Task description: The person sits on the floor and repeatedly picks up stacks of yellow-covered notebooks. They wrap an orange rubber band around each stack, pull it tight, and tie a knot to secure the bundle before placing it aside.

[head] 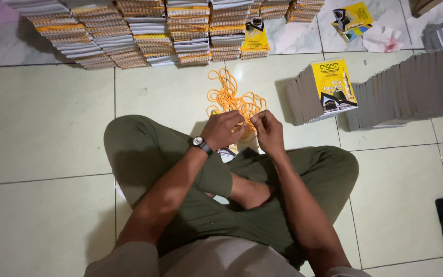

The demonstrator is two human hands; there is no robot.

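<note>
A: Item one, your hands?
B: Your left hand, wristwatch on it, and right hand meet over your crossed legs, fingers pinched together on an orange cord.
A: Cord stock?
B: Tangled pile of orange cords on the floor tiles just ahead; yellow-covered booklets stacked to your right.

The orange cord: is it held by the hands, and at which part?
Both the left hand and the right hand pinch the orange cord at its near end; the rest lies tangled on the tiled floor.
</note>
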